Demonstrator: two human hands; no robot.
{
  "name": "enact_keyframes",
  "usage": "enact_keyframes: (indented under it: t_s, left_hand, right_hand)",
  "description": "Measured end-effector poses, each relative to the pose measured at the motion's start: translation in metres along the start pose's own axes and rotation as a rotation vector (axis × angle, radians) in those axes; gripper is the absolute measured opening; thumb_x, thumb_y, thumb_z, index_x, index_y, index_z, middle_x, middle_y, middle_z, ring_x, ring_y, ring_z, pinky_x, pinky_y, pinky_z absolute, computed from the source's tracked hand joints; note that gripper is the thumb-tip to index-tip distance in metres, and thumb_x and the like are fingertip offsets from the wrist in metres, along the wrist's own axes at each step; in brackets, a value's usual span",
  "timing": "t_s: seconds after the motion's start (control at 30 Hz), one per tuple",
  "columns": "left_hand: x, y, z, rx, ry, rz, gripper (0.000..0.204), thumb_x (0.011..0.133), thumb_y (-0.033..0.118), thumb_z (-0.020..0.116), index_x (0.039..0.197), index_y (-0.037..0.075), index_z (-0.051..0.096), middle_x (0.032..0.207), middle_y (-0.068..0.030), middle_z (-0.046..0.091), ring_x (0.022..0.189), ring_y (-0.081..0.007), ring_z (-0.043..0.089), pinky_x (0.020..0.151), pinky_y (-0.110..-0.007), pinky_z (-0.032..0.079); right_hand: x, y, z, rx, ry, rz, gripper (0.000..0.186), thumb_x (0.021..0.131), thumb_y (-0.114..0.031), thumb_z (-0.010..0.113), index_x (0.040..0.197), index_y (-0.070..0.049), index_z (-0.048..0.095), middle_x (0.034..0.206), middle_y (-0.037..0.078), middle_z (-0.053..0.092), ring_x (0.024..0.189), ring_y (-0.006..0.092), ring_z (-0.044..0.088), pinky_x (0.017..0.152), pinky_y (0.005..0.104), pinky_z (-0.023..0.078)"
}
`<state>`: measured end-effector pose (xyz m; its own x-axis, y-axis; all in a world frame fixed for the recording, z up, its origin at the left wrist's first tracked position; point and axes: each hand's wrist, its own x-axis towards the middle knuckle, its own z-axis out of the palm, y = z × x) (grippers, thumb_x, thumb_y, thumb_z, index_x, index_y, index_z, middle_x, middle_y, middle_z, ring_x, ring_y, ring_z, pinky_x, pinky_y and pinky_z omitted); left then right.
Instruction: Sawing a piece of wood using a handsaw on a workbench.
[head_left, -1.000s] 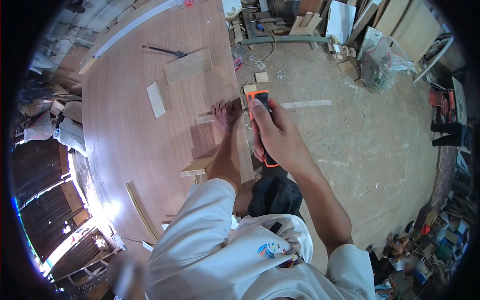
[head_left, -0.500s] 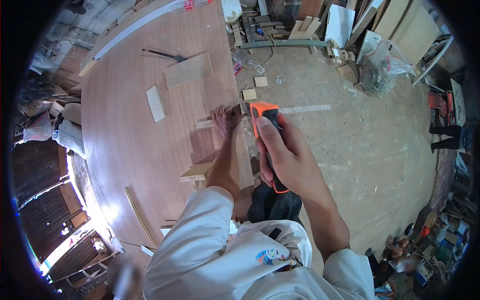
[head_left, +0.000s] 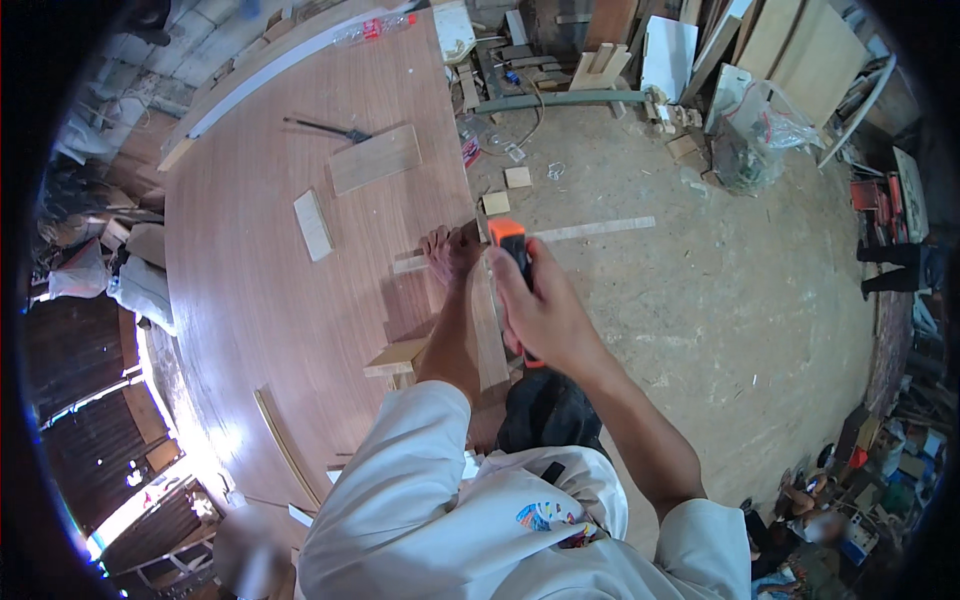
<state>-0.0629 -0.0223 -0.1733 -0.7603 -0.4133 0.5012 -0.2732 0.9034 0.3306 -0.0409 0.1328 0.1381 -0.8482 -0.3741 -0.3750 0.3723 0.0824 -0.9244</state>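
Wood offcuts [head_left: 372, 158] and strips [head_left: 313, 224] litter the tabletop [head_left: 250, 300].

The tabletop [head_left: 260, 300] is reddish-brown with a fine wood grain, and the flat boards near its far edge and the thin strip [head_left: 412, 263] at its right edge are pale tan. The tool [head_left: 515, 260] in the right hand [head_left: 545, 315] is bright orange with black parts, and the sleeves [head_left: 420, 500] are white, with a small multicoloured print on the chest. The floor [head_left: 700, 300] beside the right edge is dusty grey-beige, speckled with pale wood scraps.
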Motion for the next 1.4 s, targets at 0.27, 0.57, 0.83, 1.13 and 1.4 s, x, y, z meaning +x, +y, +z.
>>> enact_keyframes:
  t_s: [0.27, 0.57, 0.83, 1.13, 1.4]
  left_hand:
    - [-0.001, 0.001, -0.011, -0.012, -0.045, -0.022, 0.013, 0.065, 0.025, 0.065, 0.066, 0.013, 0.060, 0.074, -0.0059, 0.055, 0.078, -0.0250, 0.055, 0.076, -0.040, 0.041]
    - [-0.006, 0.013, -0.021, -0.034, -0.120, -0.044, 0.021, 0.073, 0.033, 0.063, 0.077, 0.013, 0.060, 0.080, -0.0057, 0.056, 0.082, -0.0240, 0.054, 0.078, -0.041, 0.041]
    - [0.002, -0.018, 0.000, -0.001, -0.048, -0.026, 0.010, 0.067, 0.020, 0.066, 0.061, 0.013, 0.062, 0.070, -0.0090, 0.057, 0.071, -0.0281, 0.056, 0.073, -0.043, 0.041]
    - [-0.001, -0.006, 0.001, 0.002, 0.001, -0.042, 0.009, 0.067, 0.025, 0.069, 0.067, 0.017, 0.065, 0.072, -0.0077, 0.061, 0.074, -0.0278, 0.058, 0.076, -0.042, 0.043]
    - [-0.006, -0.001, 0.009, -0.064, -0.002, -0.042, 0.011, 0.068, 0.029, 0.071, 0.073, 0.020, 0.068, 0.074, -0.0070, 0.062, 0.076, -0.0284, 0.059, 0.080, -0.044, 0.044]
  right_hand:
    - [0.004, -0.008, 0.002, 0.071, -0.016, 0.029, 0.024, 0.101, -0.027, 0.047, 0.100, -0.003, 0.045, 0.060, 0.000, 0.044, 0.037, 0.0072, 0.043, 0.035, 0.0245, 0.035]
    - [0.013, 0.002, 0.003, 0.080, -0.004, 0.111, 0.024, 0.100, -0.026, 0.049, 0.099, -0.003, 0.044, 0.062, -0.001, 0.045, 0.038, 0.0080, 0.044, 0.036, 0.0264, 0.037]
    - [0.025, 0.014, 0.011, 0.039, -0.042, 0.081, 0.029, 0.099, -0.029, 0.050, 0.087, -0.004, 0.045, 0.058, 0.000, 0.043, 0.036, 0.0092, 0.043, 0.036, 0.0282, 0.038]
    - [0.056, -0.003, 0.001, 0.049, -0.035, 0.177, 0.033, 0.097, -0.034, 0.052, 0.086, -0.004, 0.044, 0.064, 0.001, 0.046, 0.041, 0.0114, 0.047, 0.037, 0.0289, 0.040]
    - [0.072, 0.009, -0.002, 0.060, -0.044, 0.177, 0.034, 0.097, -0.035, 0.051, 0.082, -0.005, 0.045, 0.063, 0.001, 0.045, 0.042, 0.0101, 0.047, 0.036, 0.0283, 0.040]
